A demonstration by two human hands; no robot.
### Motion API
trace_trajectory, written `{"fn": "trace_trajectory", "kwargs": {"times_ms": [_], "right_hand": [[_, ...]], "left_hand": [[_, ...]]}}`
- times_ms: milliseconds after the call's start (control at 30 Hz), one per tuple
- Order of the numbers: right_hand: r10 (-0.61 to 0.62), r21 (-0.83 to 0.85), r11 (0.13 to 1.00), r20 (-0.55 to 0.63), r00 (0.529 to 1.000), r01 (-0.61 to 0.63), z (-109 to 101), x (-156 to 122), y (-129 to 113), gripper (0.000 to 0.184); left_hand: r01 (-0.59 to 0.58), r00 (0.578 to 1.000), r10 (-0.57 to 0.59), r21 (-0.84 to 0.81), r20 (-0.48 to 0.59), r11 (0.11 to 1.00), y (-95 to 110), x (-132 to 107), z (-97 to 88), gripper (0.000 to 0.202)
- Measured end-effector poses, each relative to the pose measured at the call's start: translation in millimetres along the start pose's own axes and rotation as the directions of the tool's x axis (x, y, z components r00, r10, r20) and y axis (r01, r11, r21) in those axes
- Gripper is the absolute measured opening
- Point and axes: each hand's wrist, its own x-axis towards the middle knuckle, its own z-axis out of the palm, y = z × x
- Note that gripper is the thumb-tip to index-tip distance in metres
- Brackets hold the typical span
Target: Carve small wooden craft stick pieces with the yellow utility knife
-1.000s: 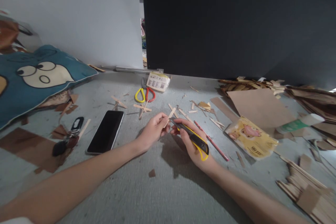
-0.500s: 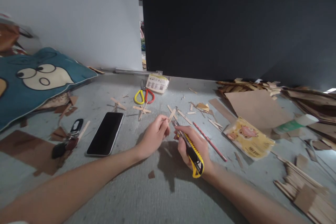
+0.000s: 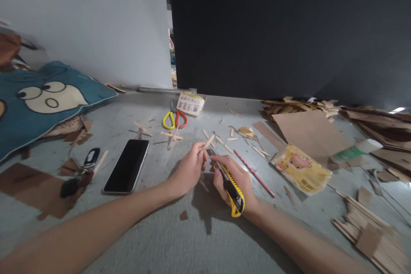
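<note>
1. Grey tabletop (image 3: 147,244) spreads beneath left grip (image 3: 189,168) and right grip (image 3: 243,180).
2. Yellow-black cutter (image 3: 232,187): right grip curls closed around it; light strokes angled off the left grip seem safest.
3. Wooden stick (image 3: 209,142): centre, just beside the cutter, near end pinched in left grip.

Pale panel (image 3: 83,21) left, black panel (image 3: 289,30) right, narrow gap (image 3: 170,47) between, gray surface (image 3: 144,235) below, perhaps a tabletop

Forearms (image 3: 297,237) converge toward the table's (image 3: 144,244) far edge; left hand (image 3: 189,169) pinching, right hand (image 3: 237,182) close beside it, fingers (image 3: 219,180) curled.
</note>
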Motion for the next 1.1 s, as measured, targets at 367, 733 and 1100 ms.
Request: {"fn": "trace_trajectory", "kwargs": {"times_ms": [367, 733, 1100], "right_hand": [[0.043, -0.002, 0.999, 0.003, 0.999, -0.043, 1, 0, 2, 0.033], [0.046, -0.046, 0.998, 0.002, 0.999, -0.046, 11, -6, 3, 0.048], [0.089, -0.01, 0.996, 0.0, 0.996, -0.089, 10, -2, -2, 0.029]], "left_hand": [[-0.003, 1.0, 0.003, 0.008, 0.006, 1.0, 8, -1, -1.3, 0.029], [-0.008, 1.0, 0.01, 0.057, -0.019, 0.998, 4, 1, -1.8, 0.019], [0.022, 1.0, -0.021, 0.072, -0.017, 0.997, 1, -2, 0.9, 0.024]]}}
